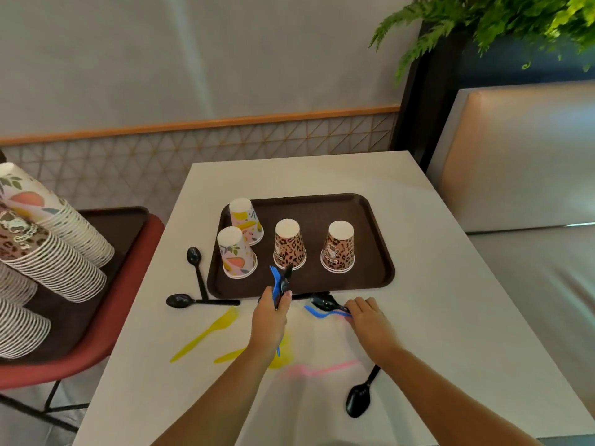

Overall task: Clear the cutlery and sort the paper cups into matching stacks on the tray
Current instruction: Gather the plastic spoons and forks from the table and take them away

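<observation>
A brown tray (373, 217) on the white table holds upside-down paper cups: two fruit-print cups (245, 220) (236, 252) at the left and two leopard-print cups (289, 244) (338, 246) to the right. My left hand (272, 312) grips a bundle of blue and black cutlery (280, 281) at the tray's front edge. My right hand (365, 315) pinches the handles of a black spoon (323, 302) and a blue fork (317, 312) lying on the table. Loose on the table lie two black spoons (194, 257) (180, 300), a yellow fork (209, 331), a pink piece (322, 370) and another black spoon (359, 399).
A red chair (128, 310) at the left carries a second brown tray (119, 220) with tall leaning stacks of paper cups (54, 249). A padded bench (515, 156) stands at the right, with a plant (499, 17) above. The wall runs behind the table.
</observation>
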Demonstrator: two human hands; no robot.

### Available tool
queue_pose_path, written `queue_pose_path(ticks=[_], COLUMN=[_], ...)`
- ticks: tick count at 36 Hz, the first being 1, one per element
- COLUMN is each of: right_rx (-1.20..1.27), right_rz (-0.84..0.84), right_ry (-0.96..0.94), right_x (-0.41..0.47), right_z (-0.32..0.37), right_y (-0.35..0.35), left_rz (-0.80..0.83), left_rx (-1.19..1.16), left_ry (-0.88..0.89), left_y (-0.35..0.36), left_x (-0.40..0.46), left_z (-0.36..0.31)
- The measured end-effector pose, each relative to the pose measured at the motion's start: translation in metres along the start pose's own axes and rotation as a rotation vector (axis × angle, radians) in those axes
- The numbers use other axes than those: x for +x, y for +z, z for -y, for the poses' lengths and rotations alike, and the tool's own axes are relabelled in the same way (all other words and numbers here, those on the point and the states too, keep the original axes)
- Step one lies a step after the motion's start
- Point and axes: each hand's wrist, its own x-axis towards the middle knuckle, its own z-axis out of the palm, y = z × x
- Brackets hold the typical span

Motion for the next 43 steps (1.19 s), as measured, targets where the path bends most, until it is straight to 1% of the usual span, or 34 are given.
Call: queue_pose_path(ticks=[2,4,7,10,13,15,18,21,27,30,33,37,43], right_rx=[0.151,0.337,0.622,0.856,1.086,1.201,1.247,1.254,1.461,1.562,1.582,1.531,1.429], right_rz=[-0.035,-0.089,-0.044,0.001,0.055,0.055,0.03,-0.006,-0.138,-0.163,-0.147,-0.074,0.064], right_ry=[0.0,0.051,0.16,0.221,0.283,0.343,0.408,0.493,0.646,0.706,0.749,0.718,0.516], right_x=[0.0,0.004,0.01,0.016,0.02,0.022,0.025,0.027,0.028,0.027,0.024,0.017,0.005], right_z=[0.009,0.022,0.048,0.074,0.095,0.105,0.117,0.129,0.15,0.154,0.153,0.145,0.127], right_y=[-0.011,-0.025,-0.049,-0.066,-0.073,-0.074,-0.073,-0.068,-0.056,-0.056,-0.056,-0.056,-0.064], left_rz=[0.003,0.031,0.102,0.21,0.299,0.312,0.351,0.386,0.405,0.421,0.421,0.381,0.363], left_rx=[-0.021,-0.055,-0.048,-0.014,-0.074,-0.106,-0.134,-0.078,-0.04,-0.057,-0.012,0.029,0.011], left_ry=[-0.025,-0.043,-0.009,-0.008,-0.037,-0.047,-0.046,-0.013,0.011,-0.002,0.026,0.04,0.097], left_y=[-0.002,-0.004,-0.005,-0.003,-0.005,-0.008,-0.014,-0.019,-0.021,-0.019,-0.018,-0.013,-0.006], left_x=[-0.001,-0.004,-0.007,-0.008,-0.009,-0.009,-0.008,-0.007,-0.009,-0.013,-0.012,-0.016,-0.022], left_z=[0.001,-0.001,-0.004,-0.009,-0.016,-0.021,-0.024,-0.021,-0.018,-0.02,-0.021,-0.018,-0.014])
